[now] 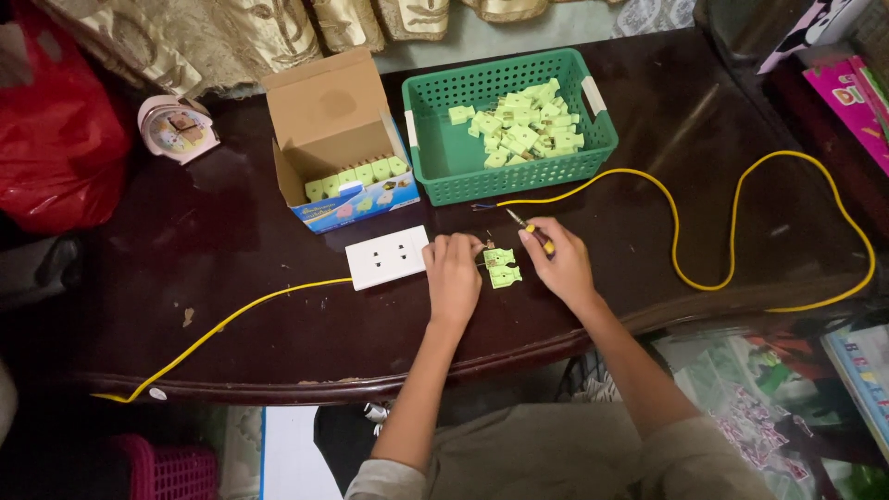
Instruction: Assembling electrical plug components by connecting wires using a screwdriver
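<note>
Between left hand (452, 270) and right hand (562, 262) lies a green plug (501, 268).

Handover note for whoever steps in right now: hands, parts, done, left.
Left hand: pressing down beside the opened light-green plug on the dark table, steadying it.
Right hand: gripping a small screwdriver, tip pointing away toward the basket.
Parts: yellow cable loops across the table, bare end near the green basket of loose plug pieces. Cardboard box holds a row of green plugs. White socket plate sits left of the hands.
Done: plug lies open.
Left: cable end not yet at the plug; plug unclosed.
</note>
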